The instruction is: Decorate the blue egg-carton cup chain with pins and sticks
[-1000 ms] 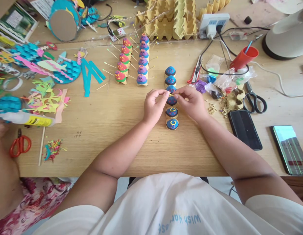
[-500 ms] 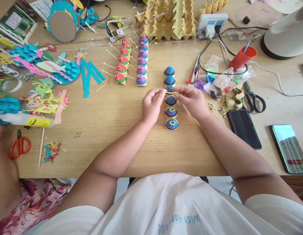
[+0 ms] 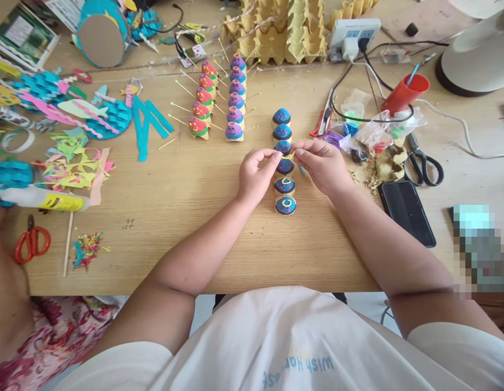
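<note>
My left hand and my right hand pinch the two ends of a thin yellow strip, soft-looking like clay. The strip now bows between my fingertips. Under it stands a row of egg-carton cups topped with blue clay, running away from me. The nearest blue cup carries a curved yellow piece, and the one behind it a yellow loop. Several blue tops have small pink dots. My fingers partly cover the cups in the middle of the row.
Finished-looking rows of red-green cups and purple-blue cups with pin-like sticks stand behind left. To the right lie a box cutter, a red cup, black scissors and a phone. Left are orange scissors and a glue bottle.
The yellow strip was stretched nearly straight between my hands; now it is bent, with my fingertips closer together. The cup rows stand as before.
</note>
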`<state>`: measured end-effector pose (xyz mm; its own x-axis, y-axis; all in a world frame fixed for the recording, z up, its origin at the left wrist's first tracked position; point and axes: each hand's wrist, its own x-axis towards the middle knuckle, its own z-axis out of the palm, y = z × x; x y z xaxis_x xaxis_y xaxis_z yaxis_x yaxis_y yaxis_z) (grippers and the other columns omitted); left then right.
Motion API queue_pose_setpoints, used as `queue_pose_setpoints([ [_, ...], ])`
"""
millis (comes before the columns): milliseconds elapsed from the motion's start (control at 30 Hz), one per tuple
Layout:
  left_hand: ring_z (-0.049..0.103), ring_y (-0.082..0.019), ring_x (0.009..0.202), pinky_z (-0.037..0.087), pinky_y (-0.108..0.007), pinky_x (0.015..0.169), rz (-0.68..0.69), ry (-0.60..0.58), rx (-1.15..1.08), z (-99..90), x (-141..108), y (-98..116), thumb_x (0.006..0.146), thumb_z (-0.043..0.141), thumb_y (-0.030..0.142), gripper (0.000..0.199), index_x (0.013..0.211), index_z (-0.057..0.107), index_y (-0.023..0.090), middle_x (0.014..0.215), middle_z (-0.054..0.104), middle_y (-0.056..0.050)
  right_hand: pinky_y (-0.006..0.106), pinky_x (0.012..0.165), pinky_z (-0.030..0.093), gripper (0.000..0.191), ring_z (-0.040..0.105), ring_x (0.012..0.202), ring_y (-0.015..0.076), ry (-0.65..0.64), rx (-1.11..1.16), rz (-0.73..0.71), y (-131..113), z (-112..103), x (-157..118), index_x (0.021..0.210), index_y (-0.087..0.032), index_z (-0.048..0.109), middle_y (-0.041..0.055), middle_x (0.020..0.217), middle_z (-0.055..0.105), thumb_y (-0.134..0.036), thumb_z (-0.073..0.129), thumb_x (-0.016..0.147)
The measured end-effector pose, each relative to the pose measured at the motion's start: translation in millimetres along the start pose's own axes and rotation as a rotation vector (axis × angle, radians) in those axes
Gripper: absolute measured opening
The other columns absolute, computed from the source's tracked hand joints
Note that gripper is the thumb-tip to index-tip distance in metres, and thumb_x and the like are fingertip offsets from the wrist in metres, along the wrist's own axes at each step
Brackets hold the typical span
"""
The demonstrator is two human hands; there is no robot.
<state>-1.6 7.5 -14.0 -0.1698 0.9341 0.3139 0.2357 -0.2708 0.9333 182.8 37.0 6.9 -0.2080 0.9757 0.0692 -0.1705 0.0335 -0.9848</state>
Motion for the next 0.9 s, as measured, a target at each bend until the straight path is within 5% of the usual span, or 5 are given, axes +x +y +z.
queue_pose_setpoints([
  [267,0.072,-0.018,0.097,0.057,-0.033,0.095,-0.015,-0.001,0.006,0.2,-0.2,2.1,0.097,0.073,0.05,0.027,0.09,0.078,0.024,0.097,0.081,-0.005,0.032,0.078,0.061,0.056,0.07,0.086,0.0148,-0.055,-0.004,-0.019,1.8,0.6,0.2,0.099,-0.024,0.074,0.0016,0.098,0.076,-0.065,0.096,0.068],
  [900,0.073,-0.018,0.092,0.057,-0.033,0.092,0.004,-0.001,0.08,-1.0,0.2,4.7,0.095,0.075,0.043,0.022,0.084,0.075,0.025,0.091,0.079,-0.004,0.035,0.078,0.063,0.059,0.071,0.085,0.0173,0.034,-0.092,-0.051,5.0,6.5,-1.9,0.09,-0.026,0.073,0.0008,0.091,0.076,-0.071,0.097,0.061],
])
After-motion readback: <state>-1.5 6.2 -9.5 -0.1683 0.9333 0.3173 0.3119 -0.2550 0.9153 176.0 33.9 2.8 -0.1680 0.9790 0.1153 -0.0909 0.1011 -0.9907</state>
